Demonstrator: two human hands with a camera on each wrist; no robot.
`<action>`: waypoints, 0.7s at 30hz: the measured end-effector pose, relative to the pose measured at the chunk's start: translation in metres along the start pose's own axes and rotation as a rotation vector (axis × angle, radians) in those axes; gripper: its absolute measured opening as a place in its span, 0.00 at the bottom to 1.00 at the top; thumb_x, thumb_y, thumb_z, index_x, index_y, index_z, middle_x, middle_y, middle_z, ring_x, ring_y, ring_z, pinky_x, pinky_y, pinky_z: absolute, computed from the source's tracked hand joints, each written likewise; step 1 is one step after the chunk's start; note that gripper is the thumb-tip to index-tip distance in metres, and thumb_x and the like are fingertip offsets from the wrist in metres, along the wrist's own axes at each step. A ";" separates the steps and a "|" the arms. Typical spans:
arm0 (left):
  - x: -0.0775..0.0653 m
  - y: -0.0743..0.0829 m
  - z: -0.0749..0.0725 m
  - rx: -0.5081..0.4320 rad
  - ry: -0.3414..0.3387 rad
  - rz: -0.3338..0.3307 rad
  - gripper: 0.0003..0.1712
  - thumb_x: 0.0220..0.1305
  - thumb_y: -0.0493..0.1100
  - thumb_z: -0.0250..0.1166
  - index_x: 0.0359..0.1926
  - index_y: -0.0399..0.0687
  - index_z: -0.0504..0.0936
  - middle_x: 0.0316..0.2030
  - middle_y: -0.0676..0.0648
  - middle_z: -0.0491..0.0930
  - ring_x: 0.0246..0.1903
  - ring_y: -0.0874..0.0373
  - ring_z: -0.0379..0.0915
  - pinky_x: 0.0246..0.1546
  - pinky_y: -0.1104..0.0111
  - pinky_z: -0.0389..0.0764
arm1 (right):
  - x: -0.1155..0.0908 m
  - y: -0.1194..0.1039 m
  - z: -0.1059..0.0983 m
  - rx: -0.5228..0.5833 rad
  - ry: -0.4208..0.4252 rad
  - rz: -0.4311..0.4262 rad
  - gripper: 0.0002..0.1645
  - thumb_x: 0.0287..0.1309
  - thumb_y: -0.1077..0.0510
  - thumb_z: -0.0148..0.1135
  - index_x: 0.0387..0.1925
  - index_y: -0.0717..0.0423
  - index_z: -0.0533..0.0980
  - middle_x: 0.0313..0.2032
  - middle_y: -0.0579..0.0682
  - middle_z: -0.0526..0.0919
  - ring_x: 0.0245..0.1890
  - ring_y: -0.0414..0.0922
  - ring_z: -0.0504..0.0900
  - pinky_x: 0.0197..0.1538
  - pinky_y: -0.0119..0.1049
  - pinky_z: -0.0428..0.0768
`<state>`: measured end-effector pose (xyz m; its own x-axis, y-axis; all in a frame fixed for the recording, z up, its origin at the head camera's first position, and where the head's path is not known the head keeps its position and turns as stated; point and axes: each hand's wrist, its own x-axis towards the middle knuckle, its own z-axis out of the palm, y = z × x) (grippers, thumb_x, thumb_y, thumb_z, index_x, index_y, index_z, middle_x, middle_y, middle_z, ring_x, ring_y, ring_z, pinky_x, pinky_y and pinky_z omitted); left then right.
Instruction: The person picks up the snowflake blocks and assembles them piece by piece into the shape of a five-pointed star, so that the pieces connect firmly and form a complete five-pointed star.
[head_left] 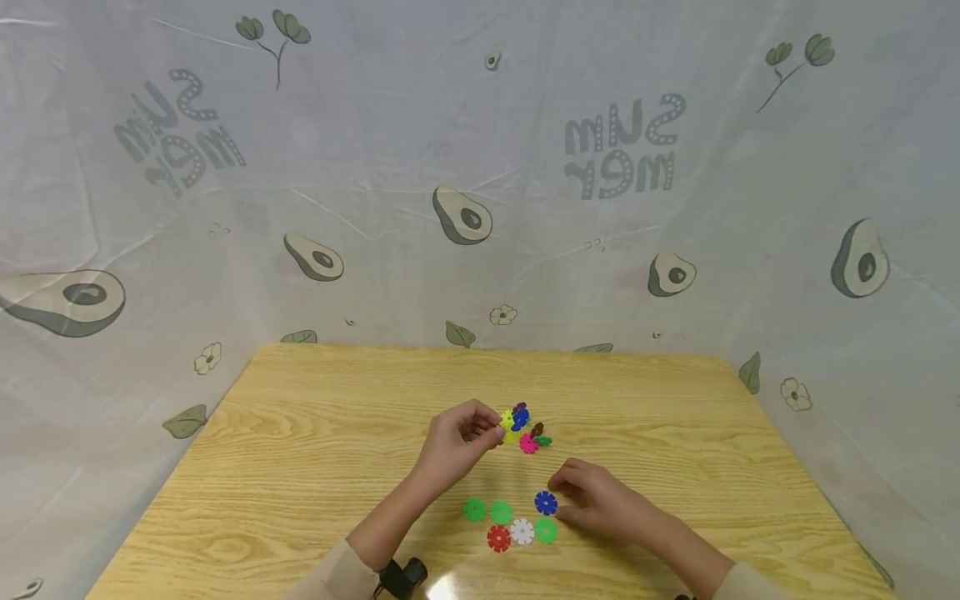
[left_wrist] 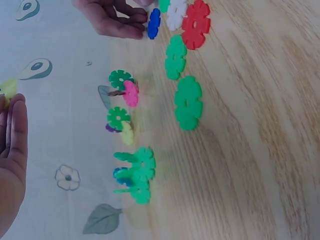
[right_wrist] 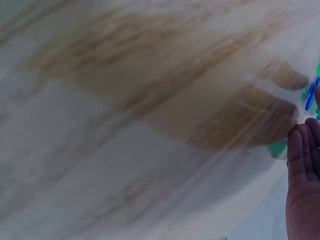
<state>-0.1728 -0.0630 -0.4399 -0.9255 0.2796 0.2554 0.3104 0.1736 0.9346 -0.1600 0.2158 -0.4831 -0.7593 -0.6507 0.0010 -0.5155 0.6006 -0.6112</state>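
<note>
My left hand (head_left: 461,437) pinches a yellow notched plastic disc (head_left: 507,422) between thumb and fingertips, raised over the table. In the left wrist view the yellow disc (left_wrist: 9,90) shows at the left edge. A blue notched disc (head_left: 521,418) and a purple one (head_left: 521,407) overlap it in the head view. My right hand (head_left: 592,500) has its thumb and fingers curled at the right edge of another blue disc (head_left: 546,502). Beside that disc lie a white disc (head_left: 522,532), a red disc (head_left: 498,538) and several green discs (head_left: 501,512).
Joined clusters stand farther back: one with a pink disc (head_left: 528,443), a brown and a green, one with green, purple and a pale yellow disc (left_wrist: 127,133), and a green cluster (left_wrist: 145,162). A patterned curtain (head_left: 390,275) hangs behind the wooden table (head_left: 315,467).
</note>
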 end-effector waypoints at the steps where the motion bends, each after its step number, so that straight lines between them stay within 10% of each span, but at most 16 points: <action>1: 0.000 0.001 0.000 -0.014 -0.002 -0.008 0.04 0.70 0.36 0.69 0.43 0.39 0.85 0.37 0.38 0.88 0.37 0.45 0.87 0.39 0.71 0.88 | 0.001 0.000 0.000 -0.020 -0.006 0.001 0.16 0.65 0.54 0.73 0.50 0.58 0.82 0.46 0.47 0.84 0.46 0.40 0.83 0.52 0.35 0.86; 14: 0.001 0.006 0.001 -0.109 -0.063 -0.054 0.08 0.71 0.35 0.67 0.47 0.33 0.83 0.40 0.32 0.86 0.34 0.67 0.85 0.44 0.65 0.90 | 0.007 -0.004 0.007 -0.093 -0.005 -0.010 0.14 0.64 0.52 0.73 0.47 0.54 0.82 0.46 0.44 0.82 0.48 0.38 0.80 0.56 0.39 0.84; 21: 0.001 0.005 0.001 -0.100 -0.050 -0.055 0.10 0.72 0.34 0.66 0.51 0.35 0.86 0.40 0.32 0.86 0.36 0.60 0.88 0.44 0.67 0.90 | 0.005 -0.005 0.010 -0.131 0.035 -0.012 0.13 0.66 0.51 0.71 0.46 0.53 0.81 0.45 0.43 0.81 0.46 0.38 0.80 0.53 0.38 0.84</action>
<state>-0.1716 -0.0607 -0.4352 -0.9276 0.3198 0.1930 0.2341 0.0951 0.9676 -0.1575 0.2050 -0.4881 -0.7650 -0.6430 0.0365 -0.5702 0.6499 -0.5025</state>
